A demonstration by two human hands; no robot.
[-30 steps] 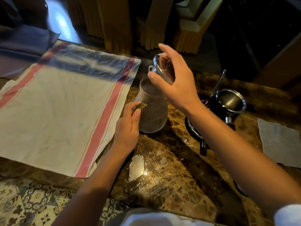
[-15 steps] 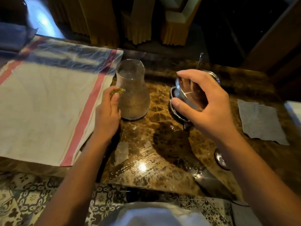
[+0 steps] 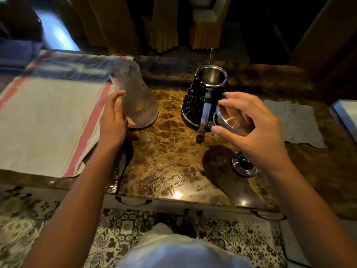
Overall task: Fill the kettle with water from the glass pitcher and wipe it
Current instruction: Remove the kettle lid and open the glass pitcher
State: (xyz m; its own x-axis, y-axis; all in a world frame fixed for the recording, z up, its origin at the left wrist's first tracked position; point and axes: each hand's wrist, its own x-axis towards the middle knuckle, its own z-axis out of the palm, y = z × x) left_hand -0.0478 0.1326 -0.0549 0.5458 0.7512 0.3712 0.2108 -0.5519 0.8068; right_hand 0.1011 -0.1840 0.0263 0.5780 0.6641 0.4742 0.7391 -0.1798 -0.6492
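Black kettle (image 3: 195, 101) with pale speckles, brown veined marble table (image 3: 173, 151), red-striped white cloth (image 3: 48, 122).

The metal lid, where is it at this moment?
In the head view, the metal lid is right of centre, held in the right hand above the table, beside the open kettle's handle.

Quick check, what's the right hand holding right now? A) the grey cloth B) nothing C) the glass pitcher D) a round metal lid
D: the right hand pinches the round metal lid just right of the open kettle, while the left hand grips the glass pitcher.
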